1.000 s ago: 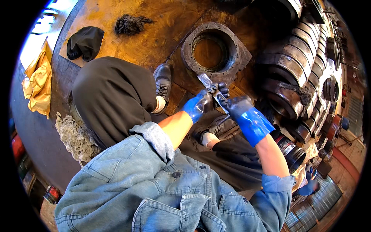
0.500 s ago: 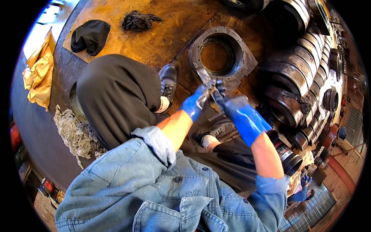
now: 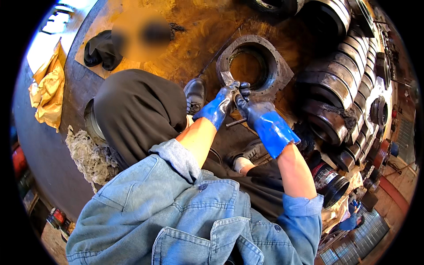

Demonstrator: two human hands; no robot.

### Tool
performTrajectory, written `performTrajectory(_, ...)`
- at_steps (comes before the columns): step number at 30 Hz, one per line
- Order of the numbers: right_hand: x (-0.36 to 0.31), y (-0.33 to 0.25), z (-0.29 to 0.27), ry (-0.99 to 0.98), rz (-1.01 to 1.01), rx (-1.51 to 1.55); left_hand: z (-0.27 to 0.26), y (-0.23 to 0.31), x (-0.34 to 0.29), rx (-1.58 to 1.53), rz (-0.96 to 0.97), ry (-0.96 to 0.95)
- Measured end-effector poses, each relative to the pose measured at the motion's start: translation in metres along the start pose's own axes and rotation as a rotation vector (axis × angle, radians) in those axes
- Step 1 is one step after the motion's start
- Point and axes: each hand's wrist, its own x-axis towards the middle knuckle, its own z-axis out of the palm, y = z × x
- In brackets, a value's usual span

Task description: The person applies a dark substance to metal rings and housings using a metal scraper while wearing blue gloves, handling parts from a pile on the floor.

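Note:
Both my hands wear blue gloves with blackened fingers and meet at the near rim of a thick metal ring (image 3: 273, 57), which lies on a brown board. My left hand (image 3: 219, 107) is closed at the front of a flat-bladed metal tool, its fingers against the ring's near-left rim. Close beside it, my right hand (image 3: 252, 108) is closed round the same tool. A dark rod end (image 3: 236, 123) sticks out below the right hand, seemingly the tool's rear. The fingers cover most of the tool, and its blade is hard to make out against the ring.
Stacked metal rings (image 3: 335, 79) fill the right side. A dark open can (image 3: 329, 183) stands near my right elbow. Grey fibre waste (image 3: 88, 157) lies left of my knee, a crumpled yellow-brown sheet (image 3: 48, 95) farther left. Black cloth (image 3: 102, 51) rests on the board (image 3: 190, 39).
My hands have moved slightly up and left, in against the ring's rim. The blade, plainly visible before, is now mostly hidden. A blurred patch covers part of the board at upper left.

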Motion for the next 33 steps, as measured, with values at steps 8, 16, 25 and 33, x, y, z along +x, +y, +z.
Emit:
performTrajectory(8,0.011,-0.013,-0.001,0.502,-0.049,0.310,-0.071,0.061,0.042,0.202,0.163,-0.339)
performTrajectory(16,0.036,-0.030,-0.010,0.389,0.273,0.467,0.065,0.220,-0.099,0.828,0.583,-0.304)
performTrajectory(25,0.042,-0.052,-0.043,0.469,0.203,0.359,0.151,0.262,-0.173,1.454,1.147,-0.205)
performTrajectory(33,0.066,-0.056,-0.046,0.279,0.449,0.474,0.172,0.265,-0.166,1.623,1.360,-0.139)
